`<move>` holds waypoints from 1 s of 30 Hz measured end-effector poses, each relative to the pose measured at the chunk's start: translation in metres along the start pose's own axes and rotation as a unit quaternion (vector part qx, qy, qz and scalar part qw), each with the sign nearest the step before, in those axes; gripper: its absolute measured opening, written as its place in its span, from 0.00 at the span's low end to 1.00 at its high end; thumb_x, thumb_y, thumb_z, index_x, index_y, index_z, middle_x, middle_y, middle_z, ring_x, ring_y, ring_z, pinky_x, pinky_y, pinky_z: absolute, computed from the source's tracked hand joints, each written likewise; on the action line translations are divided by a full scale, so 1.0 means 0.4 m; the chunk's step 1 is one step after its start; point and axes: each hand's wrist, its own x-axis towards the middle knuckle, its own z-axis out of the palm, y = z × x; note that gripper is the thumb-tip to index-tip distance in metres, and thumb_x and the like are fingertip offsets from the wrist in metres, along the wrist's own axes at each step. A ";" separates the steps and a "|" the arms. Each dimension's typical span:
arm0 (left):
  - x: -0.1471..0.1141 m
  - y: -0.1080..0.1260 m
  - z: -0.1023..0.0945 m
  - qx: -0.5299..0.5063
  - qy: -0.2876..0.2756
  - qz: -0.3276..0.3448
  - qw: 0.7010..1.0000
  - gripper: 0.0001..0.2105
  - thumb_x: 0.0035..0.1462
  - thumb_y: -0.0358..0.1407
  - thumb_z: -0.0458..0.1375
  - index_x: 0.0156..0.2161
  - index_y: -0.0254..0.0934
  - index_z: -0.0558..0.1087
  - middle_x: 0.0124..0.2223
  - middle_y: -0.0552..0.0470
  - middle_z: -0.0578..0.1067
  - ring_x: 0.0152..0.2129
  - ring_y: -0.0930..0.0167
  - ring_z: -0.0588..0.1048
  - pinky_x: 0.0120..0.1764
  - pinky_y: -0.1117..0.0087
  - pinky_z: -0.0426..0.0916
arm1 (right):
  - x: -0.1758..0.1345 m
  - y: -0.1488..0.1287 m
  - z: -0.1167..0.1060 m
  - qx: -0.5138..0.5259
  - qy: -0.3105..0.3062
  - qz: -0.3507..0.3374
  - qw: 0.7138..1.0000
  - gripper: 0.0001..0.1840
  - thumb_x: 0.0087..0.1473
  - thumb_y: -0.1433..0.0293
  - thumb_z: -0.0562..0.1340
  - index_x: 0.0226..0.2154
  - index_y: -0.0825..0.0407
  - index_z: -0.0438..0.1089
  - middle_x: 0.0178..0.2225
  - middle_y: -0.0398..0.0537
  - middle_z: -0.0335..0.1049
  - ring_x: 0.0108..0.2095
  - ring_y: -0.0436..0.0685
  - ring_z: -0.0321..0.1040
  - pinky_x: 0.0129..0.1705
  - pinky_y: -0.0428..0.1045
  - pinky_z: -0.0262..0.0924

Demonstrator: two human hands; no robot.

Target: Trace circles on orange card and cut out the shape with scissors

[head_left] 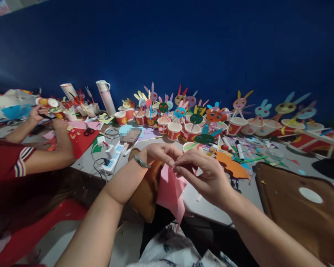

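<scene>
My left hand (pixel 159 152) and my right hand (pixel 204 174) meet in front of me, above the near table edge. Both are closed in a pinch, fingertips almost touching; whatever they grip is too small to make out. A pink sheet of paper (pixel 169 193) hangs just below the fingers, over the table edge and towards my lap. Behind my right hand stands a paper cup (pixel 192 147) with a dark green paper rabbit head (pixel 207 138) beside it. An orange paper cutout (pixel 232 167) lies to the right of that hand.
Several cups with paper rabbit heads (pixel 179 111) line the back. A power strip (pixel 113 159) and phone (pixel 132 135) lie left; a marker (pixel 239 149) and paper scraps lie right. A brown cushion (pixel 292 200) covers the right side. A co-worker's arms (pixel 51 155) work at left, near scissors (pixel 88 129).
</scene>
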 end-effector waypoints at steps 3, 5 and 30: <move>-0.012 0.008 -0.003 -0.008 -0.007 -0.001 1.000 0.26 0.31 0.59 0.70 0.23 0.36 0.76 0.26 0.42 0.76 0.30 0.60 0.76 0.38 0.61 0.72 | -0.007 0.002 -0.010 -0.004 0.011 -0.009 1.000 0.04 0.60 0.74 0.65 0.35 0.50 0.75 0.31 0.47 0.74 0.30 0.53 0.70 0.31 0.48 0.63; -0.025 0.003 -0.019 -0.005 0.007 0.014 1.000 0.24 0.34 0.56 0.72 0.26 0.35 0.77 0.30 0.42 0.77 0.32 0.61 0.76 0.40 0.62 0.72 | -0.019 0.011 -0.020 -0.001 0.016 -0.011 1.000 0.04 0.60 0.74 0.64 0.35 0.49 0.75 0.32 0.46 0.75 0.30 0.52 0.70 0.32 0.48 0.64; 0.052 -0.173 -0.117 0.153 0.303 -0.075 0.938 0.21 0.55 0.38 0.62 0.53 0.33 0.71 0.46 0.46 0.77 0.33 0.72 0.75 0.34 0.72 0.70 | -0.135 0.191 -0.029 -0.108 0.170 0.159 0.966 0.07 0.60 0.64 0.63 0.34 0.48 0.76 0.47 0.55 0.73 0.47 0.62 0.72 0.40 0.56 0.69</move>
